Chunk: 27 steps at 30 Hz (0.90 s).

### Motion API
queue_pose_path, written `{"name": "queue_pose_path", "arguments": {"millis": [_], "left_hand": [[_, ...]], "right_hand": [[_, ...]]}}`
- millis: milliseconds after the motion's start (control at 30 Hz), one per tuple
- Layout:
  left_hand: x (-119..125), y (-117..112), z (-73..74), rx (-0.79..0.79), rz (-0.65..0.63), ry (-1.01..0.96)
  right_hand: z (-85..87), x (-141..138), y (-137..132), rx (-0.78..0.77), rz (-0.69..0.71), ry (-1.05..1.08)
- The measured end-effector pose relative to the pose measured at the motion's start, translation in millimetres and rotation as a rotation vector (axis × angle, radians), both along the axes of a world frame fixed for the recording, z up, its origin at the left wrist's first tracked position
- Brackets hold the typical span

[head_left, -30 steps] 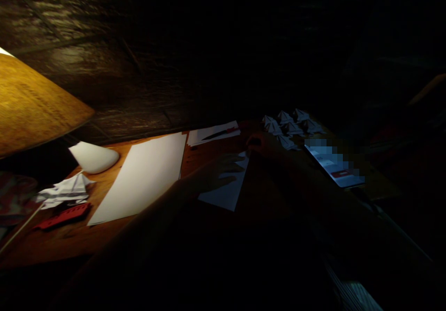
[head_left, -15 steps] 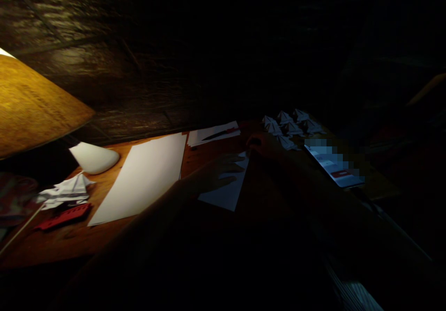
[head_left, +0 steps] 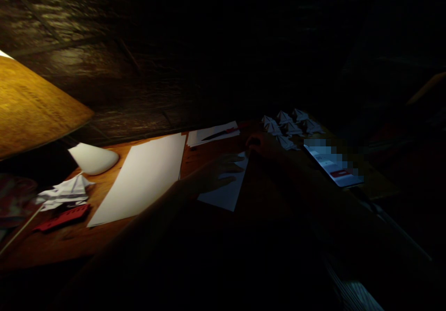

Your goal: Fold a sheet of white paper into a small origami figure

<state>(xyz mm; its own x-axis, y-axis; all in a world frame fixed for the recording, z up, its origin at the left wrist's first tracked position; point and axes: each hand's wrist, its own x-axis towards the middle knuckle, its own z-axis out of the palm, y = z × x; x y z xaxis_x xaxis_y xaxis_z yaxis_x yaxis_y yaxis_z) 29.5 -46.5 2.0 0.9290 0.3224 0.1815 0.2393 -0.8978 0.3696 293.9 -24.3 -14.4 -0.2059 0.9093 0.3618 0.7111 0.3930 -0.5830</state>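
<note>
White paper [head_left: 226,197] lies on the table [head_left: 195,154] beneath the left hand [head_left: 216,169], whose fingers I see spread apart and flat, the paper's near end projecting past them. At its far tip I find the right hand [head_left: 265,144] curled; in the gloom I cannot tell whether it grips. Left of both lie larger sheets [head_left: 146,176]; beyond, a knife [head_left: 216,135]; rightward, folded shapes [head_left: 291,128] and a phone [head_left: 331,163].

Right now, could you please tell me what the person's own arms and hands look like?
The left hand and right hand are bare, without gloves. The left forearm shows no sleeve; the right forearm is too dark to tell.
</note>
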Motion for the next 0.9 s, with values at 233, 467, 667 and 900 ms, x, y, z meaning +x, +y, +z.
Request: {"name": "queue_pose_path", "arguments": {"millis": [233, 467, 667, 900], "left_hand": [[-2.4, 0.7, -3.3, 0.006, 0.024, 0.016], [-2.5, -1.3, -2.1, 0.038, 0.053, 0.061], [-2.3, -2.2, 0.1, 0.036, 0.056, 0.063], [-2.2, -3.8, 0.5, 0.036, 0.055, 0.071]], "right_hand": [[-0.3, -0.3, -0.5, -0.018, -0.014, 0.011], [-1.3, 0.0, 0.6, -0.009, -0.005, 0.019], [-0.8, 0.4, 0.3, -0.011, -0.008, 0.004], [-1.3, 0.7, 0.9, 0.0, -0.001, 0.0]]}}
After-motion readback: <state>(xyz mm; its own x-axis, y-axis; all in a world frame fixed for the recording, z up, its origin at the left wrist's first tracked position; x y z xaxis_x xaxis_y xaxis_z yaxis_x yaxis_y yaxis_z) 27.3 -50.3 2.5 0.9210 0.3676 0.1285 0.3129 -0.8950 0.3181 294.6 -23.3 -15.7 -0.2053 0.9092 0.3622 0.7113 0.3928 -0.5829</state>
